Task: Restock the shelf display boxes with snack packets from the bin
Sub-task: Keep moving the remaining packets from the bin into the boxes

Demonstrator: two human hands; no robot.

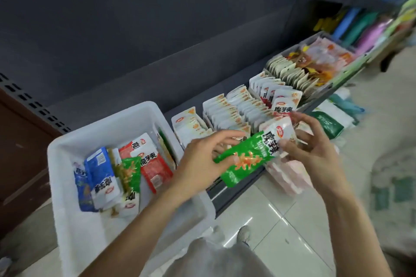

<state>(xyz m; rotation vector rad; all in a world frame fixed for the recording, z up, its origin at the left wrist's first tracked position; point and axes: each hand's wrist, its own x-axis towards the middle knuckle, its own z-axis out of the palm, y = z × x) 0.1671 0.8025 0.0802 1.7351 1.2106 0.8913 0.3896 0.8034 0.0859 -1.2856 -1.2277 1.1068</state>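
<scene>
A green snack packet (245, 159) hangs tilted in the air above the front edge of the low shelf (238, 189), its white-topped end up and to the right, its green end down toward the floor. The right hand (313, 148) pinches that upper end between thumb and fingers, with what looks like a second, white-topped packet (279, 129) held against it. The left hand (200, 162) holds the lower green part, thumb under the wrapper and fingers curled loosely over its top edge. Just behind the hands, along the shelf, stand the display boxes (225, 112), packed with upright rows of white-and-orange packets; further right, a box with red-and-white packets (279, 96), then beige and orange ones (299, 69). To the left of the hands sits the white plastic bin (74, 139), touching the shelf's end, holding a loose heap of blue packets (100, 171), a green one (130, 173) and red ones (155, 166). Below lies a glossy tiled floor (276, 216), with a grey trouser leg (216, 258) and a shoe (244, 234) at the bottom. Blurred coloured goods (364, 24) fill the shelves at the upper right.
</scene>
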